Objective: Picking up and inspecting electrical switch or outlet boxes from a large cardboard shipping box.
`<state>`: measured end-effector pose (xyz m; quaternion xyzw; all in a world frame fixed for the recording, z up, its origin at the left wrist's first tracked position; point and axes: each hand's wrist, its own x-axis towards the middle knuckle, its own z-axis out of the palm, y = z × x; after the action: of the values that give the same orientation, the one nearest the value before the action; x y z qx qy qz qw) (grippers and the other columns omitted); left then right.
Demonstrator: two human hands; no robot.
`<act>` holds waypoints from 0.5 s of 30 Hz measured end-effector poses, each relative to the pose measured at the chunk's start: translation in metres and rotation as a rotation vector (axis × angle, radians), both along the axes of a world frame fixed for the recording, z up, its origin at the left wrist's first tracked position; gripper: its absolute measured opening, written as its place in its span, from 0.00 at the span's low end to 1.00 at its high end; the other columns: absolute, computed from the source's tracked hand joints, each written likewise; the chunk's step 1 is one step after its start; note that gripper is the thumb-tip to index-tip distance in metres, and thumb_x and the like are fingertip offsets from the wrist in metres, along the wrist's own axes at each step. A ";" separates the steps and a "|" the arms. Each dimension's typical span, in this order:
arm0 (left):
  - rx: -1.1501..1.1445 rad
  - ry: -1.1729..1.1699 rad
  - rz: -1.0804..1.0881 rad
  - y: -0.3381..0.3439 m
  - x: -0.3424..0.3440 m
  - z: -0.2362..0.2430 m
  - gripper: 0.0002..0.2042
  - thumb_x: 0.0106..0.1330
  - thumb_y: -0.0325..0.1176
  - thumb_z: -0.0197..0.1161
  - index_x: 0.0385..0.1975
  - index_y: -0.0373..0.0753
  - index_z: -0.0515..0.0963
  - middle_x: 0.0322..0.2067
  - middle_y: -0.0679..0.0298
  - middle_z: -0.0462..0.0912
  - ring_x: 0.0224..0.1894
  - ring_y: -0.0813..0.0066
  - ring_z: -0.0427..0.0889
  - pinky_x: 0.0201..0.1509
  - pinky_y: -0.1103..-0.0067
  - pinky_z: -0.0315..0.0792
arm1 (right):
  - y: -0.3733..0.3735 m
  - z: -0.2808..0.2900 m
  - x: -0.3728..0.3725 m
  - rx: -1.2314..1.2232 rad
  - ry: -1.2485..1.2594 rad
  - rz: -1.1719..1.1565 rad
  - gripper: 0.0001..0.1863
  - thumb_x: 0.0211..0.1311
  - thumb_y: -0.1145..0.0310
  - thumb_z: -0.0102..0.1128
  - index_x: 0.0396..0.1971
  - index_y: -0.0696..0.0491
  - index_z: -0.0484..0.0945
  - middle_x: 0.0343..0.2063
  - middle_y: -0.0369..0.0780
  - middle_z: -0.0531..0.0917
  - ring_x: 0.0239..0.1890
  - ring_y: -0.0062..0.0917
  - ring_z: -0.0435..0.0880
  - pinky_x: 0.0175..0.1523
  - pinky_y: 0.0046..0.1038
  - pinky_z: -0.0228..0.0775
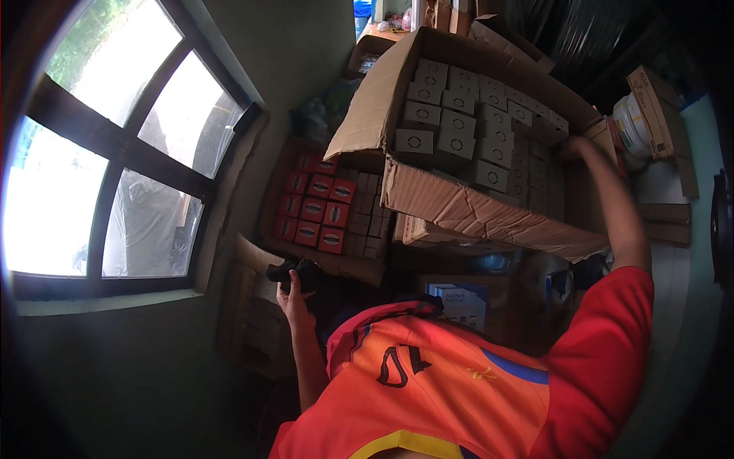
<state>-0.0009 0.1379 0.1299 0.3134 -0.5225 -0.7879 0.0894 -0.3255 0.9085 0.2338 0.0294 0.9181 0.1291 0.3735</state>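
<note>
A large open cardboard carton point(489, 206) holds rows of small grey-brown boxes point(456, 145) with a round mark on each. My right arm reaches over its right end, and my right hand point(573, 148) is down inside, beside the rightmost small boxes. Shade hides its fingers. Low at the left, my left hand point(292, 297) is closed round a dark, lumpy black object point(294, 274), its thumb up against it. The kind of object is too dark to make out. That hand is near a lower carton of small red boxes point(313, 206).
A barred window point(130, 145) fills the left wall. Under the large carton lie another carton point(428, 233) and a blue-and-white box point(462, 302). At the right stand a white bucket point(631, 126) and a tall cardboard piece point(659, 115). Plastic-wrapped goods point(581, 34) are behind.
</note>
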 end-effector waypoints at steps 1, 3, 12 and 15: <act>0.005 0.006 -0.002 0.000 0.001 0.000 0.17 0.72 0.43 0.67 0.51 0.39 0.75 0.39 0.65 0.86 0.35 0.76 0.88 0.30 0.79 0.83 | -0.002 0.005 -0.003 -0.040 -0.038 -0.135 0.31 0.63 0.53 0.64 0.65 0.50 0.76 0.59 0.43 0.82 0.57 0.34 0.84 0.62 0.38 0.75; -0.016 0.017 0.013 -0.001 0.002 0.002 0.17 0.72 0.42 0.67 0.50 0.38 0.76 0.39 0.65 0.86 0.35 0.76 0.88 0.30 0.79 0.83 | -0.012 0.019 -0.002 -0.080 -0.077 -0.264 0.32 0.63 0.52 0.65 0.66 0.49 0.75 0.59 0.42 0.82 0.57 0.34 0.83 0.62 0.38 0.75; -0.009 0.041 0.021 0.000 0.004 -0.003 0.17 0.71 0.43 0.68 0.51 0.39 0.76 0.40 0.66 0.85 0.36 0.77 0.87 0.30 0.80 0.82 | -0.057 0.050 0.017 0.097 -0.117 -0.055 0.36 0.60 0.51 0.68 0.67 0.49 0.73 0.62 0.44 0.80 0.60 0.36 0.82 0.65 0.37 0.73; -0.035 0.018 0.040 0.001 0.007 -0.006 0.18 0.71 0.43 0.68 0.51 0.39 0.76 0.40 0.66 0.85 0.36 0.78 0.87 0.30 0.80 0.82 | -0.059 0.058 0.020 -0.010 -0.083 -0.118 0.37 0.59 0.52 0.69 0.67 0.50 0.73 0.62 0.44 0.80 0.60 0.36 0.82 0.64 0.37 0.74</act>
<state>0.0061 0.1389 0.1241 0.3148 -0.5292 -0.7795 0.1153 -0.3051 0.8495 0.2914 0.0763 0.8991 0.1033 0.4184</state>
